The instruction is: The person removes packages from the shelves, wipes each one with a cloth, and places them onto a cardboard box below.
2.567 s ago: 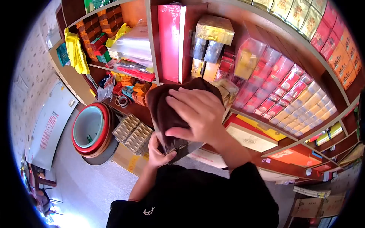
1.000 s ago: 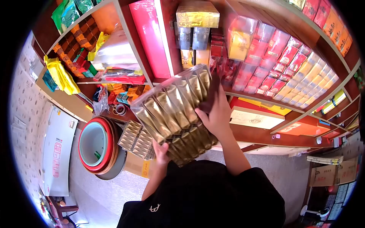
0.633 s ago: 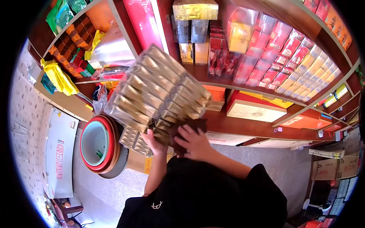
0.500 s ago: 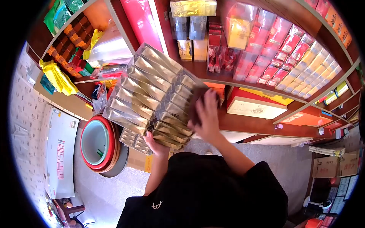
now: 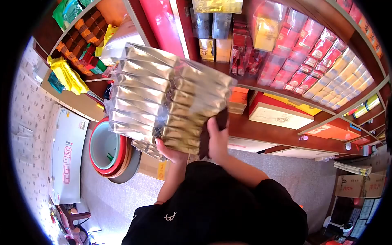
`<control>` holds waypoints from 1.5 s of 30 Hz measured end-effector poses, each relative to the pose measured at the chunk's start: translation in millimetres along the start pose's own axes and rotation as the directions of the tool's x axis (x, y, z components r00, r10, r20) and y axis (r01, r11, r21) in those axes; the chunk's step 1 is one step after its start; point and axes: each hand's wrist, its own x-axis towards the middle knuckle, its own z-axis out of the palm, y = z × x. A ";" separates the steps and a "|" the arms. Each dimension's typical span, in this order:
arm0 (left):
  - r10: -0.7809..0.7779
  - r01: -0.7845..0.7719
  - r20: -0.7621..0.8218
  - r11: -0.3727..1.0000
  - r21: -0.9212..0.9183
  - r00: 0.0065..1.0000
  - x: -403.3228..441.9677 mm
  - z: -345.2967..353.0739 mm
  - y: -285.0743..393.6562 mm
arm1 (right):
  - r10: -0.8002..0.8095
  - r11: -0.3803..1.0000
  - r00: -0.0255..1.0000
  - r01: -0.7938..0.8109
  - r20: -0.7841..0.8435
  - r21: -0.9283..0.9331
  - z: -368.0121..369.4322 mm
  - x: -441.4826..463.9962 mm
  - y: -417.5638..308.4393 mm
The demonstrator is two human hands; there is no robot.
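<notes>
A clear-wrapped pack of gold foil pouches (image 5: 141, 87) is held up in front of my body, tilted, its rows of pouches facing me. My left hand (image 5: 171, 153) grips its lower edge, the thumb in front and the other fingers mostly hidden beneath. On the pack's lower right side, my right hand (image 5: 217, 141) holds a dark brown cloth (image 5: 206, 139) against the wrap, with the thumb pointing up. A second pack of gold pouches (image 5: 148, 150) lies lower down, partly hidden behind the held one.
Wooden shelves (image 5: 261, 87) stand ahead, with red and yellow packets (image 5: 308, 45) and a flat cream box (image 5: 279, 117). Nested round tubs (image 5: 105, 145) are at the left, near a white carton (image 5: 67, 159). A cardboard box (image 5: 153, 165) sits on the floor.
The pack has gone from upright in front of the shelves to tilted left, showing its pouch rows. My right hand with the brown cloth has moved from its top to its lower right side.
</notes>
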 end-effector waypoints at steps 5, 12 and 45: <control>0.038 -0.047 0.081 0.991 0.124 0.996 -15.0 -26.7 4.3 | 0.082 0.958 0.979 -0.025 -0.187 0.286 -14.2 73.6 -52.3; 0.127 -0.121 -0.092 0.991 0.061 0.988 -2.5 -25.0 9.1 | 0.448 0.757 0.894 -0.396 0.029 0.519 -2.9 -3.8 20.9; -0.529 0.522 0.010 0.841 0.143 0.849 21.4 -3.2 82.5 | -0.334 0.142 0.140 0.985 0.932 -0.097 -26.7 16.4 -34.6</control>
